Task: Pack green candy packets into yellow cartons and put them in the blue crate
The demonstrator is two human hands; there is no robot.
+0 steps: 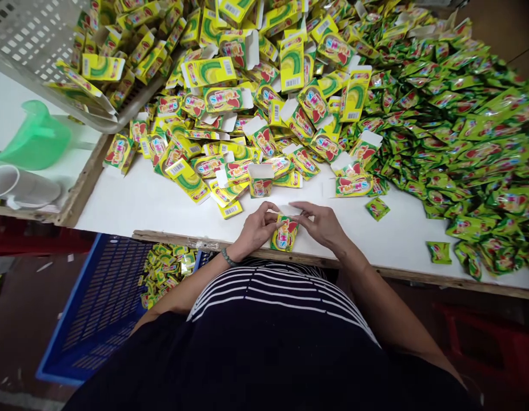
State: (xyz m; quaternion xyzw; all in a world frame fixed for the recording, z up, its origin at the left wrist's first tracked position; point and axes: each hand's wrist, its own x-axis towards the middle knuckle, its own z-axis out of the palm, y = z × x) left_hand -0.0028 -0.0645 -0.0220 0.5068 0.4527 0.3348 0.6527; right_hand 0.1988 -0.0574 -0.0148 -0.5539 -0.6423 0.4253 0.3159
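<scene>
Left hand (256,228) and right hand (322,224) are both closed around a small yellow-green printed carton (285,235), just above the near edge of a white tabletop (131,200). The left fingers grip the carton's side, while the right fingertips reach its top, where a white paper flap (290,209) sticks out. Held between the hands, the carton tilts slightly, its lower end close to a wooden edge strip (247,246). Made of thin card, it is probably light and fairly stiff but easy to crease, so its flat side panels look like the safest place to hold it. A beaded bracelet (228,258) circles the left wrist.

Beyond the hands, a heap of matching cartons (230,125) spreads across the tabletop, some flat and some partly opened. One open carton (260,180) stands upright nearby. To the right lies a large mound of glossy green sachets (461,131), and they look slippery. A white perforated crate (33,40) sits at upper left, above a green plastic scoop (37,137) and a white cup (16,185) on its side. Below the tabletop, a blue crate (97,302) holds more yellow-green packets (164,279).
</scene>
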